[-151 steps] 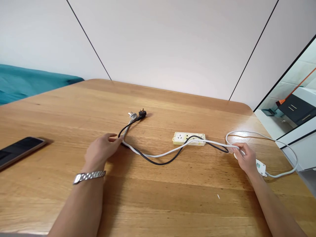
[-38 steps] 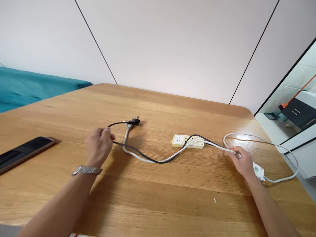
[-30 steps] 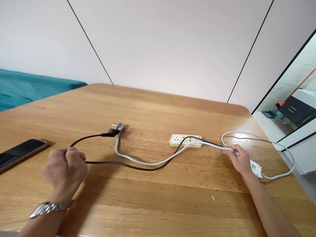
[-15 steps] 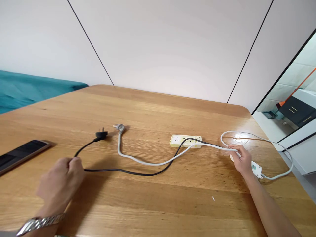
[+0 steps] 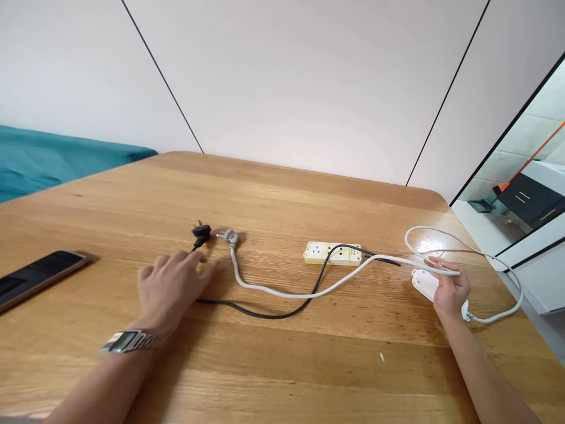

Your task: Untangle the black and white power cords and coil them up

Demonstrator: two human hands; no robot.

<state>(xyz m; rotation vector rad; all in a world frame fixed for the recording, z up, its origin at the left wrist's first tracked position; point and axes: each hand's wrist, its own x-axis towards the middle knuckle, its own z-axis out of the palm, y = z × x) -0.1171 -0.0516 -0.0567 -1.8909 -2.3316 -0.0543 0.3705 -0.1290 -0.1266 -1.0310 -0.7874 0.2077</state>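
My left hand (image 5: 174,288) is over the table with its fingers spread, beside the black cord (image 5: 265,316), part of which it hides. Just beyond its fingertips lies a black plug (image 5: 202,232). A pale grey plug (image 5: 228,237) on a white cord (image 5: 282,294) is right beside that plug. My right hand (image 5: 450,291) pinches this white cord above a white power strip (image 5: 426,285), covering the strip's middle. Between the hands, a yellowed power strip (image 5: 318,252) has the black cord running across it. The black cord's right part rests on the table, short of my right hand.
A phone (image 5: 42,275) lies at the left of the wooden table (image 5: 309,365). The white cord loops near the right edge. Behind stand white panels (image 5: 300,88), with teal fabric (image 5: 66,156) at left. A small white scrap (image 5: 382,356) is in front.
My left hand has moved right and spread its fingers, letting go of the black cord. Both plugs have shifted right. My right hand moved slightly right with the white cord; the black cord is now apart from it.
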